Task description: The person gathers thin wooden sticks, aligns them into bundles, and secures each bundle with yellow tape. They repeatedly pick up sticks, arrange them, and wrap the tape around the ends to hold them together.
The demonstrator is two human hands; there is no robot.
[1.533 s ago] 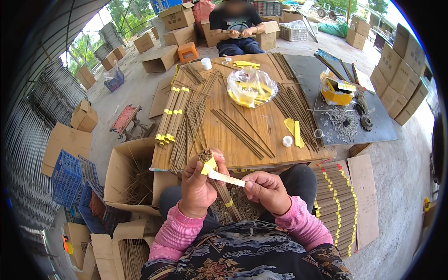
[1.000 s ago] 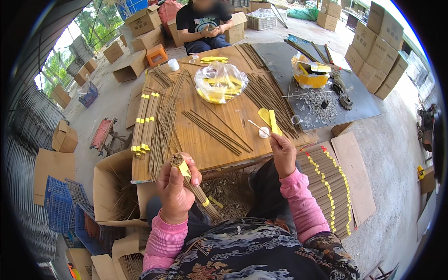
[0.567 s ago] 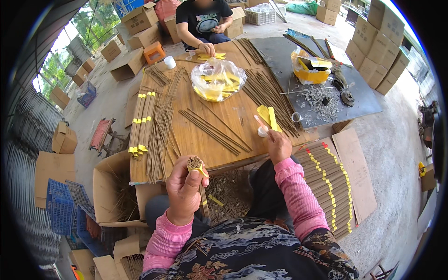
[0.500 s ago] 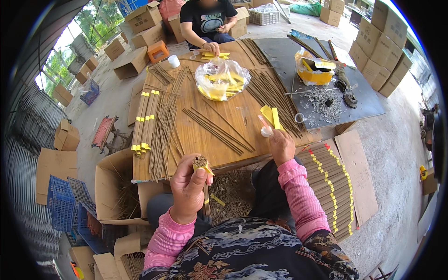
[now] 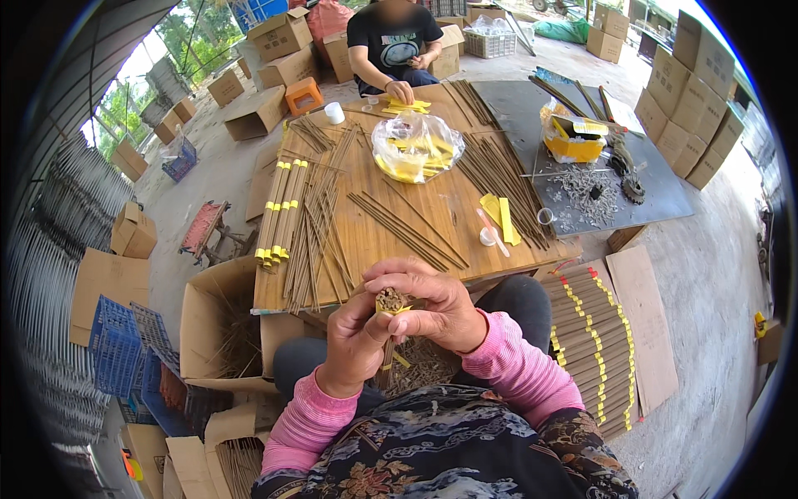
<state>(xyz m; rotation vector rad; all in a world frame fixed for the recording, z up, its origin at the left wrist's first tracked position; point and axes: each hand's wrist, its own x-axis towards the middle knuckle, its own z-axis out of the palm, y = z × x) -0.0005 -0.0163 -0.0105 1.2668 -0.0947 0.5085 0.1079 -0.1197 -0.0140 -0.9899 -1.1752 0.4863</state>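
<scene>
The bundle of brown sticks [image 5: 390, 298] is upright between your two hands, in front of the counter's [image 5: 455, 202] near edge, its cut ends turned up toward you. A yellow paper band [image 5: 394, 310] circles it just below the top, mostly hidden by your fingers. Your left hand [image 5: 349, 343] grips it from the left, thumb against the band; your right hand [image 5: 445, 306] curls over from the other side, its fingers arched behind the top and its thumb in front. Both wrists bend inward.

Beyond your right hand, a flat pale applicator [image 5: 499, 241] lies by a small white pot [image 5: 487, 238], near yellow strips [image 5: 506, 219]. Loose sticks [image 5: 399, 224] lie ahead of your hands, with a clear plastic bag [image 5: 417, 148] farther back. Across from you, a co-worker's hand [image 5: 401, 91] reaches down to more yellow paper.
</scene>
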